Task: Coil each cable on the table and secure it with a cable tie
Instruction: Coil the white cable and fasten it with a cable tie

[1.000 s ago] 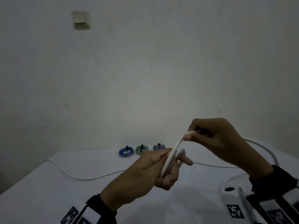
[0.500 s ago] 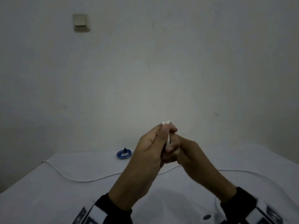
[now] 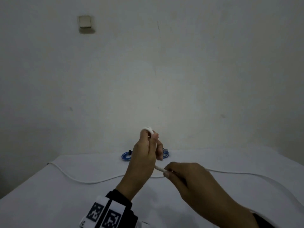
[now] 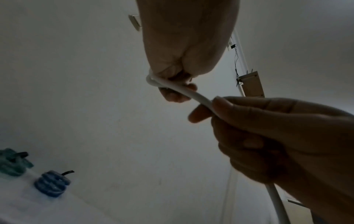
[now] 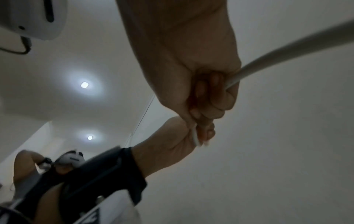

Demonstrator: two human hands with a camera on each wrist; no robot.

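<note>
Both hands are up over the table (image 3: 49, 195), working one white cable (image 3: 159, 168). It's a smooth, round, fairly thick cord, pale against the dim room. The left hand (image 3: 144, 155) is raised, fingers curled round a tight bend of it; the fold pokes out above the fingertips in the head view, and the left wrist view shows the loop pressed under the curled fingers (image 4: 178, 94). From there a short span runs down and across to the right hand (image 3: 185, 176), which pinches it between thumb and forefinger, the other fingers wrapped round it. In the right wrist view the cable leaves that fist as a thick blurred line heading up to the right.

The rest of the cable trails across the tabletop, curving off left to the edge and sweeping right in a wide arc.

At the back of the table, near the wall (image 3: 164, 79), lie small coils: a blue one (image 3: 125, 156) just left of the raised hand, another blue one (image 3: 165, 153) peeking out just right of it. The left wrist view also picks up a green coil (image 4: 13, 165) beside a blue one, each with a dark tie end sticking out.

No containers in sight.
</note>
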